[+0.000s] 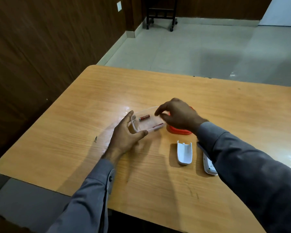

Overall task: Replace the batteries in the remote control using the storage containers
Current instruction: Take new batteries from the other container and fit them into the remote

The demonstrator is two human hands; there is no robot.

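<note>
Your left hand [124, 135] steadied the clear container [147, 119] on the bench [208, 101], thumb and fingers spread wide against its near wall, so your right hand [176, 115], loosely curled and holding nothing, could reach the two red batteries [144, 117] just below its fingertips [156, 113].

desk [158, 91]: light wood grain, rounded corners, glossy glare near its middle
scrap [95, 139]: small dark bit on the desk, near its left edge
floor [191, 47]: pale tiles, beyond the desk's far edge
wall [40, 39]: dark wood panels, left of the desk
plate [119, 6]: white, on the wall, far beyond the desk
frame [160, 12]: black, on castors, on the floor beyond the desk
</note>
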